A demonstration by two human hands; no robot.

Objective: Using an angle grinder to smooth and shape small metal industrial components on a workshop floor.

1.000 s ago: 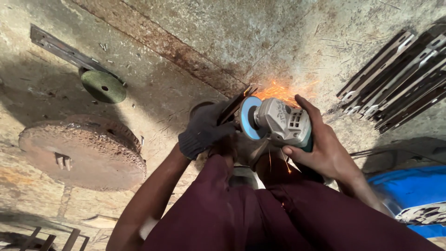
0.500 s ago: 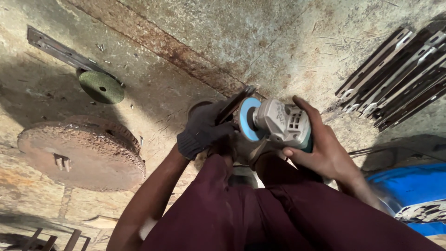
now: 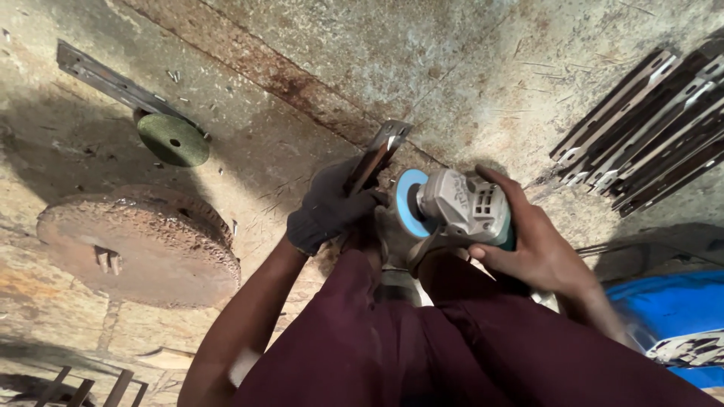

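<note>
glove (image 3: 328, 205): dark grey, left hand
grinder (image 3: 458, 209): grey body, blue guard ring, teal rear
metal strip (image 3: 377, 157): rusty brown, shiny end
small disc (image 3: 173, 139): green, 10 o'clock
big disc (image 3: 139, 245): rust orange-brown, 9 o'clock
tub (image 3: 671, 309): blue, 4 o'clock
trousers (image 3: 452, 354): maroon

Stained, rust-streaked concrete floor (image 3: 467, 53) — hard sunlight, deep shadows.

A stained, rust-streaked concrete floor (image 3: 467, 68) is seen. On it are laid a rusty round metal disc (image 3: 139, 245), a green grinding wheel (image 3: 173, 140) beside a flat metal bar (image 3: 113, 83), and a pile of metal strips (image 3: 648, 132) at the right.
</note>
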